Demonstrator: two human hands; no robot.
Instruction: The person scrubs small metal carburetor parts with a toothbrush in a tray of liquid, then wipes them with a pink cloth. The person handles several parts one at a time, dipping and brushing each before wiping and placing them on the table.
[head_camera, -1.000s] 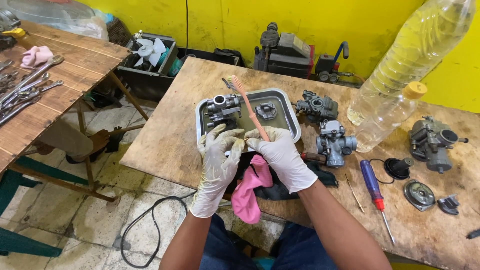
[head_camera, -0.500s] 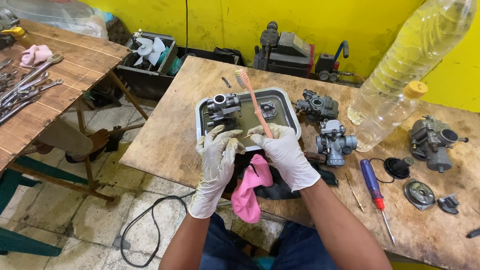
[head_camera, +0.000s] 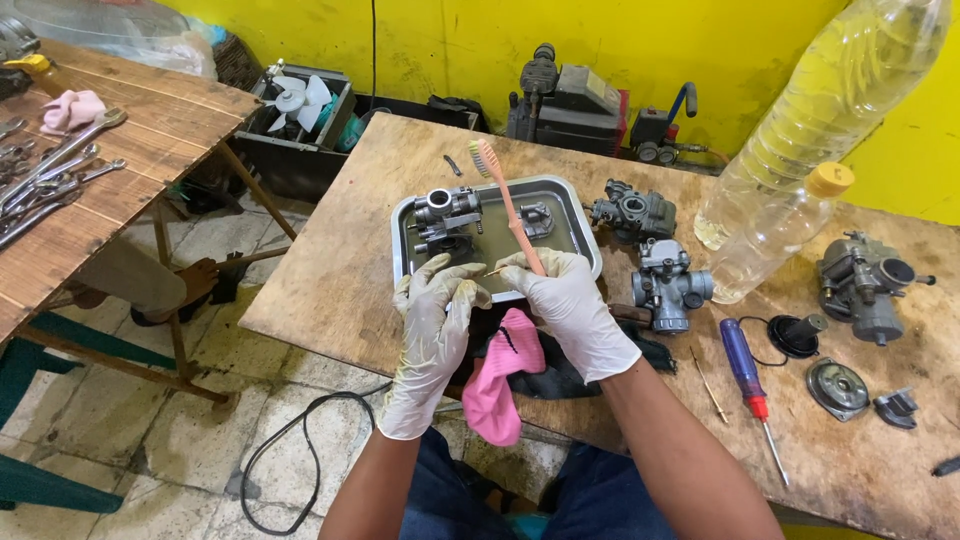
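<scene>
Standing beside the wooden workbench (head_camera: 330, 290), I see a person in white gloves working at its near edge, over a shallow metal tray (head_camera: 585, 225). The right hand (head_camera: 570, 305) grips a pink toothbrush (head_camera: 503, 200) by the lower end of its handle, so that the bristled head points up and away, over the far rim of the tray. The left hand (head_camera: 435, 315) is closed in a pinch on a small thin brass-coloured part (head_camera: 496, 270), held between the two hands just above the tray's near rim; what exactly it is, I cannot tell. Inside the tray lie a grey carburetor body (head_camera: 447, 215) at the left and a smaller metal piece (head_camera: 536, 218) at the right. A pink rag (head_camera: 500, 375) hangs over the near edge of the workbench below the hands, on a dark cloth (head_camera: 560, 375). Just right of the tray stand two more carburetors (head_camera: 650, 250). Two clear plastic bottles (head_camera: 800, 170) lean towards the far right corner. A blue-handled screwdriver (head_camera: 748, 375) lies near the near edge at the right.
</scene>
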